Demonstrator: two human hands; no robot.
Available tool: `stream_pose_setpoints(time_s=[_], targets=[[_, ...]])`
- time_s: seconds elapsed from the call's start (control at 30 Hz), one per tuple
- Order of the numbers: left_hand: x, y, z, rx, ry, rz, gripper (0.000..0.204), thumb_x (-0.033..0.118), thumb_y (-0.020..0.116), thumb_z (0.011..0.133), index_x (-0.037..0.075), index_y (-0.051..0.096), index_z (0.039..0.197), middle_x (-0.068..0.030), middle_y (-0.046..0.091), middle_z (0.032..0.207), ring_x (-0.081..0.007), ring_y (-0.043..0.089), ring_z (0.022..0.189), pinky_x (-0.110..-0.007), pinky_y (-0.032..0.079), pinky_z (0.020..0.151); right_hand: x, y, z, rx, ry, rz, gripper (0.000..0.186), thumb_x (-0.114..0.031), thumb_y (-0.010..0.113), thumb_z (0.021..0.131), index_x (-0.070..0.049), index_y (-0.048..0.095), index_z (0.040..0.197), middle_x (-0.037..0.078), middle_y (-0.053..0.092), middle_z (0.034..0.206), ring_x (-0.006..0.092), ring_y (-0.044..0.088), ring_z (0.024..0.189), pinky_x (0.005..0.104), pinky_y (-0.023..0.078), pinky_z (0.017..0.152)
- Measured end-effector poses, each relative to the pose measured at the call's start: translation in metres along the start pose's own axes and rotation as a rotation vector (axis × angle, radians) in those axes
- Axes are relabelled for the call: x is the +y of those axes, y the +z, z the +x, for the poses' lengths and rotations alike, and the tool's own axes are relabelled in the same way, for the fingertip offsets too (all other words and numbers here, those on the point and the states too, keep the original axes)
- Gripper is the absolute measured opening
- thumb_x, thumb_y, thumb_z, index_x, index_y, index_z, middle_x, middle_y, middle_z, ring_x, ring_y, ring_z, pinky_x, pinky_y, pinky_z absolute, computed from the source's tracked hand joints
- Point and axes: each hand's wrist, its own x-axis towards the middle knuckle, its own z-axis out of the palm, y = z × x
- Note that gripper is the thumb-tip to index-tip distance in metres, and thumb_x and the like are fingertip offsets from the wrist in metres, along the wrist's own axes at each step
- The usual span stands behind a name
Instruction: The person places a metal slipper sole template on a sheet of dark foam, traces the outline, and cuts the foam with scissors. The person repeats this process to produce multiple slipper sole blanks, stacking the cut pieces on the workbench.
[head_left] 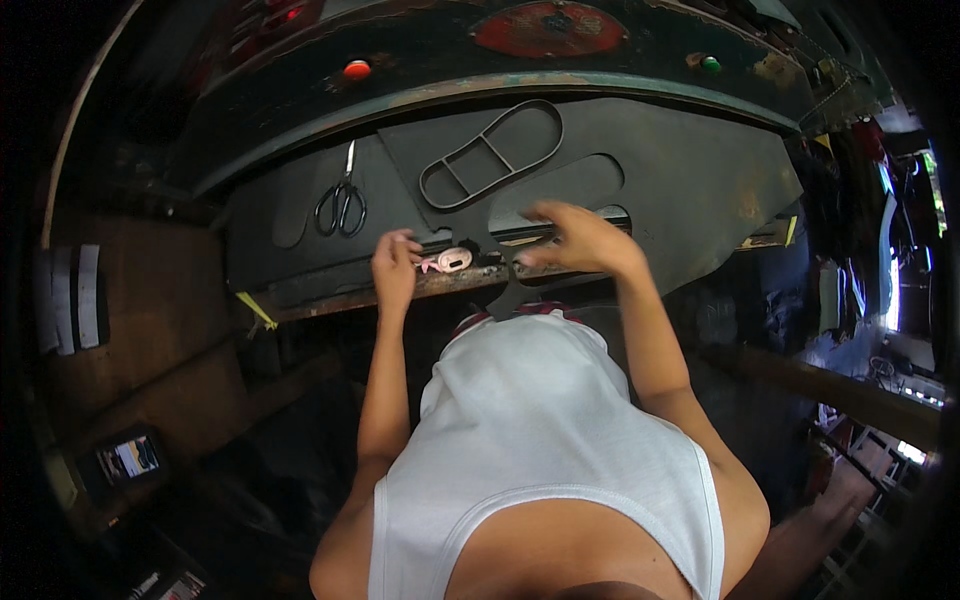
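Observation:
My left hand (396,258) is loosely curled, with nothing visible in it, just left of a small pink object (452,260) with a dark slot, at the front of the bench. My right hand (580,240) is open, thumb and fingers apart, over the dark sheet material (700,190) near its cut-out openings. Behind my hands an oval metal cutting die (480,139) with crossbars lies on the sheet. Black-handled scissors (340,208) lie to the left, blades pointing away from me.
A dark machine (450,55) with a red button (357,69) and a green button (711,63) spans the back. Yellow strips (258,312) hang at the bench's left edge. A wooden beam (870,395) and hanging items are at the right.

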Motion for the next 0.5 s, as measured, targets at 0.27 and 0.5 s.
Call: stream_pose_setpoints(time_s=[0.27,0.5], targets=[[0.025,0.051,0.107,0.192,0.16,-0.293,0.031,0.021,0.039,0.113,0.0,0.052,0.13,-0.0065,0.061,0.083,-0.0075,0.05,0.059,-0.022,0.041,0.054,-0.032,0.098,0.154,0.443,0.231,-0.533,0.082,-0.059,0.074,0.083,0.003,0.056,0.133,0.017,0.063,0.117,0.0322,0.059,0.114,0.0458,0.037,0.109],[0.01,0.063,0.114,0.252,0.132,-0.144,0.03,0.016,0.038,0.111,-0.001,0.055,0.129,-0.0044,0.061,0.077,-0.0088,0.049,0.06,-0.025,0.042,0.057,-0.016,0.088,0.166,0.329,0.223,-0.273,0.031,-0.023,0.072,0.088,0.003,0.063,0.104,0.023,0.071,0.098,0.0421,0.072,0.092,0.0519,0.057,0.077]])
